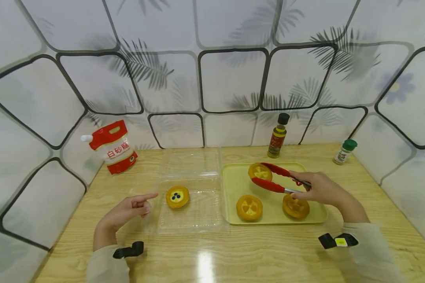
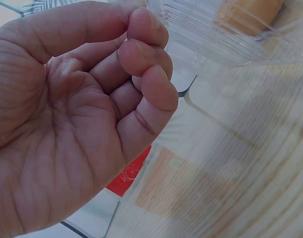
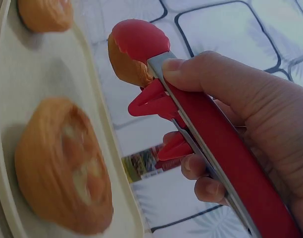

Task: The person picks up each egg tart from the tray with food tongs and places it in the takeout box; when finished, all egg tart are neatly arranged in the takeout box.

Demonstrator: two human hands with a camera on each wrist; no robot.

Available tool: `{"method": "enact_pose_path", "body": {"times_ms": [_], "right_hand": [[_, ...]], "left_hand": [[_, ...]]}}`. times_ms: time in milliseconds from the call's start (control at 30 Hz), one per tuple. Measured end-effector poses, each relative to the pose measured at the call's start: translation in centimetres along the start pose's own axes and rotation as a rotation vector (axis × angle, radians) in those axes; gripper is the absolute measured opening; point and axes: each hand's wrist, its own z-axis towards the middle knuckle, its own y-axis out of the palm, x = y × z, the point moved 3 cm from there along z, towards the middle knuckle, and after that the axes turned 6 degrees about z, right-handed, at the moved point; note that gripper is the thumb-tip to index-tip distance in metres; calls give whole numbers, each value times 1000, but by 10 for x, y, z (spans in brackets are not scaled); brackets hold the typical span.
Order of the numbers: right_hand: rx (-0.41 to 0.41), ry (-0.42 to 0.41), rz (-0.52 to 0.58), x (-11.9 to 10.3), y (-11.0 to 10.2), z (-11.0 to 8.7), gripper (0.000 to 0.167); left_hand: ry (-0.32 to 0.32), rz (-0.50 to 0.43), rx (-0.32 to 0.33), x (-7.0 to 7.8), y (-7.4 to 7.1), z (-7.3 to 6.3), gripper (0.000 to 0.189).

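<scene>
My right hand point(image 1: 320, 188) grips red-tipped tongs point(image 1: 270, 185), thumb along one arm in the right wrist view. Between the tongs' red ends is a fruit tart point(image 1: 260, 171), standing out against the wall in the right wrist view point(image 3: 124, 67). Two more tarts, one at the left point(image 1: 249, 207) and one below the tongs point(image 1: 296, 206), lie on the yellow tray point(image 1: 272, 214). My left hand point(image 1: 127, 212) is at the left rim of an unlidded clear container point(image 1: 205, 208), index finger extended over the edge, other fingers loosely bent. Inside sits a blueberry-topped tart point(image 1: 177, 197).
A red-and-white sugar pouch point(image 1: 115, 147) stands at the back left. Behind the tray is a dark-capped bottle point(image 1: 278, 136); a green-capped shaker point(image 1: 345, 152) is at the back right. The container's lid point(image 1: 193, 161) lies folded back toward the patterned wall point(image 1: 233, 78).
</scene>
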Motion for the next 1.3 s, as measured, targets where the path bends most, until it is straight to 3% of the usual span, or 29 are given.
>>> {"method": "enact_pose_path", "body": {"times_ms": [233,600,800,1067,1300], "right_hand": [[-22,-24,50,-20,11,13,69],[-101,-147,103,-59,27,39,68],[-147,-190,105,-77,38,53,68],[-184,-249,74,-99,52,70,66],[-233,-239,44,-109,61,82,66]], "left_hand": [[4,-11,-6,2,1,-1,49],[-25,-10,2,3,1,0,51],[-9,-10,-6,0,0,2,51],[-44,-2,1,1,1,1,51],[-39,6,8,1,1,1,50]]}}
